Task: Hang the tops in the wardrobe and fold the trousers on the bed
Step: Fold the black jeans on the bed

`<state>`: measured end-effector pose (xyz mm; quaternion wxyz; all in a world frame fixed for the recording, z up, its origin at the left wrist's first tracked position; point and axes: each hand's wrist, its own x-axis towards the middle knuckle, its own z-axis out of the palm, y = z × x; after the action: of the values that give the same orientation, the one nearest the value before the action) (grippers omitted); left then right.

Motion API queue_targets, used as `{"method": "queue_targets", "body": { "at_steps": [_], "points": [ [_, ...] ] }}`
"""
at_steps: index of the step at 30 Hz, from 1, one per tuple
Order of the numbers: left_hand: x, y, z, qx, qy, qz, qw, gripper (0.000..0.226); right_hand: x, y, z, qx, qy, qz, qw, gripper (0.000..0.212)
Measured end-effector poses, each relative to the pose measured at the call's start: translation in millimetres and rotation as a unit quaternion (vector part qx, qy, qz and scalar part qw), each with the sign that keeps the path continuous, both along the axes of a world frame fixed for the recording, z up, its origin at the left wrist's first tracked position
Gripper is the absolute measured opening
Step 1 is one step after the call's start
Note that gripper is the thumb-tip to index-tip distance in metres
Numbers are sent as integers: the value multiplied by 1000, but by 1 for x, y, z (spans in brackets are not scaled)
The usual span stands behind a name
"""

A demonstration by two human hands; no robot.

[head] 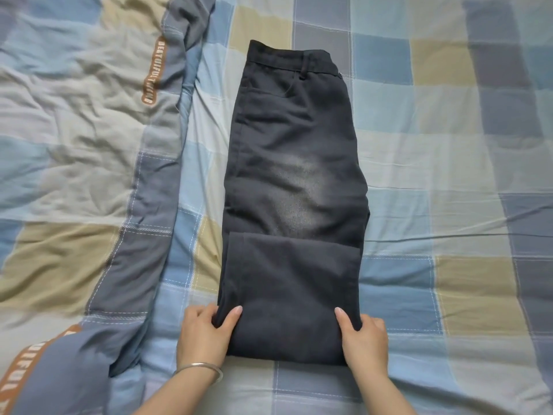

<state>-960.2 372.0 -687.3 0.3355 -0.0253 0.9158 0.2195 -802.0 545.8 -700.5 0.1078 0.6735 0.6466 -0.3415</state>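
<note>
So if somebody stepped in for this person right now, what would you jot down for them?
Left hand: grips the near left corner of the trousers.
Right hand: grips the near right corner.
Trousers: dark pair lying flat on the checked bed sheet, waistband at the far end, leg ends already folded up over the near part.
Done: first fold.
Left: fold the near end up toward the waistband. No tops or wardrobe in view, so hanging cannot be judged.
A rumpled duvet lies to the left.
</note>
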Motion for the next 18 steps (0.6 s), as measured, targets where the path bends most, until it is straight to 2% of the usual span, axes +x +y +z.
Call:
{"method": "queue_targets", "body": {
  "at_steps": [2,4,5,7,9,11,12,14,16,18],
  "points": [
    [0,3,3,8,-18,39,999,37,-3,5,2,-30,23,-57,998,47],
    [-2,6,7,30,-61,47,997,24,-8,14,10,-115,60,-123,984,60],
    [-4,8,12,44,-90,59,993,19,-10,21,16,-165,82,-143,972,58],
    [-16,15,28,91,-165,108,976,23,-22,42,46,-281,97,-165,940,38],
    [-42,31,54,144,-234,135,952,30,-45,71,79,-309,93,-125,938,36],
    [-76,55,90,166,-221,105,955,30,-77,100,121,-266,121,-84,953,41],
    [-93,67,111,183,-187,88,961,28,-94,112,147,-229,143,-56,961,40],
    [-113,82,152,235,-67,61,968,26,-113,125,189,-115,206,15,972,30],
    [-110,76,177,298,55,51,951,28,-109,115,220,-7,293,62,954,21],
    [-85,58,179,325,85,67,940,40,-84,84,213,44,319,73,944,22]
  ]
}}
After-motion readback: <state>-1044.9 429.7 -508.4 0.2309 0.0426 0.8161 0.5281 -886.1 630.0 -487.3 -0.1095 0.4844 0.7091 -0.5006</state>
